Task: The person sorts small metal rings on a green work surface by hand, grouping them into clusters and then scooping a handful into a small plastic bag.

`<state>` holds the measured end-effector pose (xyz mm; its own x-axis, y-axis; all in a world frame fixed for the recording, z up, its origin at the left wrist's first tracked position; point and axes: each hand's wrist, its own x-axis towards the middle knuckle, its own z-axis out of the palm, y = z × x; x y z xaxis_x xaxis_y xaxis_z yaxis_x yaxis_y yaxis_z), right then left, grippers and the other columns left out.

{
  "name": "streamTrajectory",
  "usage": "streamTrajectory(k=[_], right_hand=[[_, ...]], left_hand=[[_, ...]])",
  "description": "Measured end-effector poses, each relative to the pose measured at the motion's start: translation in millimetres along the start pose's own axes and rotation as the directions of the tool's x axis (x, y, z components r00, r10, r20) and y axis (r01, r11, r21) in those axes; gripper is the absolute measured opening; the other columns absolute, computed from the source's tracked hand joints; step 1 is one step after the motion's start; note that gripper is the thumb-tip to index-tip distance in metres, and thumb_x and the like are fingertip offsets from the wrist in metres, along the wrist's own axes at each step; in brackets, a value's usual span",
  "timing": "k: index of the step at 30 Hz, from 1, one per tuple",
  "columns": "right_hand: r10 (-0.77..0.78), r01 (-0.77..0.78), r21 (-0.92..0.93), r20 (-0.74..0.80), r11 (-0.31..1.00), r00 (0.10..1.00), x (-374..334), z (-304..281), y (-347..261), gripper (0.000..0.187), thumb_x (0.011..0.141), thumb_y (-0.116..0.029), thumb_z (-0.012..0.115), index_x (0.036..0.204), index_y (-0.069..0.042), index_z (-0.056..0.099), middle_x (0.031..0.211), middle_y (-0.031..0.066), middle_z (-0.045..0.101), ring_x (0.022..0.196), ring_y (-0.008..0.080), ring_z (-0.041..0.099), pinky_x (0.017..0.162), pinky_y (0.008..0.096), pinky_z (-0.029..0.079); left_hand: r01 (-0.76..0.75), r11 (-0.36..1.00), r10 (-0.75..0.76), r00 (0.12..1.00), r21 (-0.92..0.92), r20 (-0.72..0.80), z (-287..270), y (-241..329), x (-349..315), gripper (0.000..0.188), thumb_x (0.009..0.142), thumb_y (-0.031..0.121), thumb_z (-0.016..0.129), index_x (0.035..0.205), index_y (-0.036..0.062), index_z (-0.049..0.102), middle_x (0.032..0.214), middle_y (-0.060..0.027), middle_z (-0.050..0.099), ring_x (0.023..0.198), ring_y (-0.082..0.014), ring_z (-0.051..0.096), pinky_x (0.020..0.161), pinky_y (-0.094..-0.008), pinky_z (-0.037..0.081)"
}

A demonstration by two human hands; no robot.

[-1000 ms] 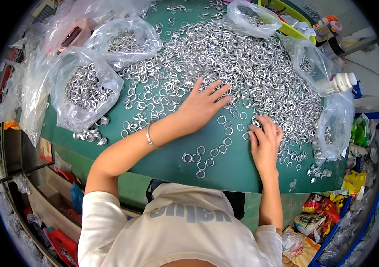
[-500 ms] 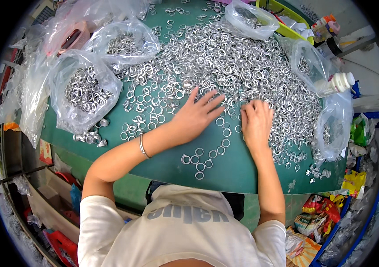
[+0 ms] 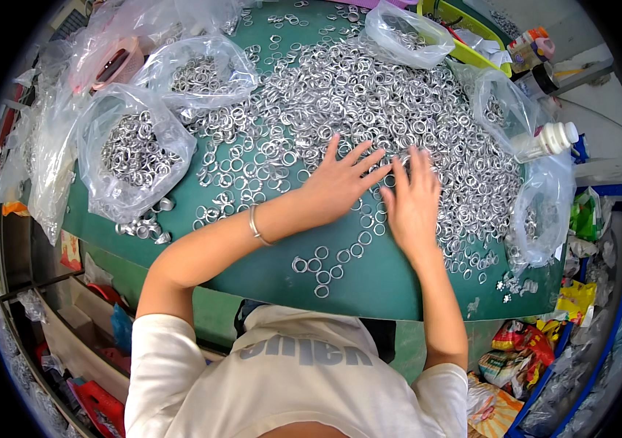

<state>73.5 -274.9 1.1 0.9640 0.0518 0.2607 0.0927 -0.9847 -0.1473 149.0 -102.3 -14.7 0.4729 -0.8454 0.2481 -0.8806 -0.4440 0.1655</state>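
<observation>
At the left of the green table (image 3: 252,277) stand 2 clear bags with rings in them: the near bag (image 3: 116,206) close to the edge, with a few chunky rings (image 3: 143,228) just beside it, and the far bag (image 3: 241,73) behind it. Loose rings (image 3: 241,171) lie scattered between these and the left hand (image 3: 340,179). Its fingers are spread wide, tips on the near edge of the ring pile (image 3: 369,95); I cannot tell if any ring is under the palm. A branching line of rings (image 3: 336,271) runs below this hand, toward the person. Just to its right, the right hand (image 3: 413,201) lies on the pile's edge, thumb apart, fingers stretched out and slightly parted; whether it covers rings, I cannot tell. Farther right are a white bottle (image 3: 548,141) and the right bag (image 3: 561,193).
</observation>
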Motion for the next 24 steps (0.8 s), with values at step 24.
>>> streamTrajectory(k=[24], right_hand=[[0.024, -0.008, 0.182, -0.085, 0.983, 0.996, -17, -20, -9, 0.028, 0.080, -0.008, 0.069, 0.107, -0.004, 0.065, 0.117, 0.0106, 0.055, 0.113, 0.0300, 0.050, 0.098, 0.0457, 0.033]], left_hand=[[0.080, 0.996, -0.083, 0.995, -0.046, -0.063, -28, -11, -70, 0.043, 0.075, -0.001, 0.065, 0.117, 0.0056, 0.061, 0.136, -0.0108, 0.051, 0.134, -0.0304, 0.041, 0.109, -0.0656, 0.021]])
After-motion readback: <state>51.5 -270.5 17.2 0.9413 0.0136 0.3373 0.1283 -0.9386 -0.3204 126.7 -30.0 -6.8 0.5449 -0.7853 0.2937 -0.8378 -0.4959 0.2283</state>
